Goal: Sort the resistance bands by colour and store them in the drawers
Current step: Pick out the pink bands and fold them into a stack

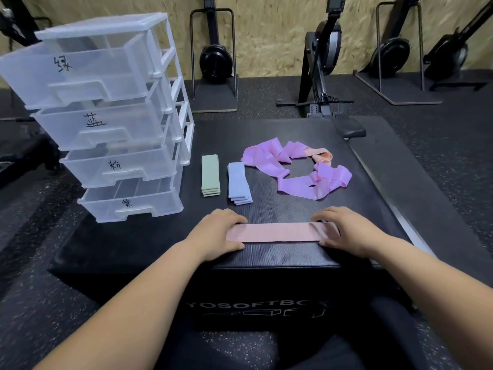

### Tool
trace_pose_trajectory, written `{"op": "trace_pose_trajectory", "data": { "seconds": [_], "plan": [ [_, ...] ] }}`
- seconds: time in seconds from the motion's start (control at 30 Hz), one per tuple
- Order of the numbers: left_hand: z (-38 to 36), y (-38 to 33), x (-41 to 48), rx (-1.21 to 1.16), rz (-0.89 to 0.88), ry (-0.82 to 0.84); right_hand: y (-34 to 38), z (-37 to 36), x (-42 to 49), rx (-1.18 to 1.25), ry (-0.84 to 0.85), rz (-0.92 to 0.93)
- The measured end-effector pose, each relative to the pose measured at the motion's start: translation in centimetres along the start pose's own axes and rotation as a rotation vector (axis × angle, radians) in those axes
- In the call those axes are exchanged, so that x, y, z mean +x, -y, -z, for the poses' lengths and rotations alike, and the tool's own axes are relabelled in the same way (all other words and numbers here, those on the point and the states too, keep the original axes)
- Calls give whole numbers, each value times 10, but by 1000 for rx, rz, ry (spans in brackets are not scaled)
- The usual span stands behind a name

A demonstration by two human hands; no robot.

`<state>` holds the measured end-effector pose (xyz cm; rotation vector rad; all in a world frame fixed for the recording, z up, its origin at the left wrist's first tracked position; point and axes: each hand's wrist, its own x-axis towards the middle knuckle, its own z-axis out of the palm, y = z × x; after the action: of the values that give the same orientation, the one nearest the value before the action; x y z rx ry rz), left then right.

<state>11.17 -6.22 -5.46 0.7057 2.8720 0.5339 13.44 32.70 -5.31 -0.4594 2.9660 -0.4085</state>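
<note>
A pink resistance band (277,232) lies flat along the near edge of a black soft box (266,260). My left hand (216,236) grips its left end, and my right hand (344,231) grips its right end, thumbs under the near edge. Behind it lie a stack of green bands (210,175) and a stack of blue bands (238,187). A tangle of purple bands (301,169) with another pink band (322,154) in it sits further back right. A clear four-drawer unit (112,116) stands at the left, all drawers pulled out and labelled.
Black speckled gym floor surrounds the box. Rowing machines and black stands (216,60) line the wooden wall at the back. My dark-clad legs are below the box's front face.
</note>
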Motion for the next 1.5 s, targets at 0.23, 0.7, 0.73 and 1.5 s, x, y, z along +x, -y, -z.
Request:
{"op": "trace_pose_trajectory", "data": {
  "seconds": [0.23, 0.7, 0.73, 1.5],
  "plan": [
    [1, 4, 2, -18, 17, -21, 2, 2, 2, 8, -9, -30],
    [0, -59, 80, -36, -88, -49, -12, 31, 45, 130, -222, -110],
    [-1, -67, 92, -24, -93, -36, -14, 36, 52, 102, -222, -118],
    [-50, -104, 233, 85, -18, -4, -110, 53, 211, 27, -24, -370]
  ]
}}
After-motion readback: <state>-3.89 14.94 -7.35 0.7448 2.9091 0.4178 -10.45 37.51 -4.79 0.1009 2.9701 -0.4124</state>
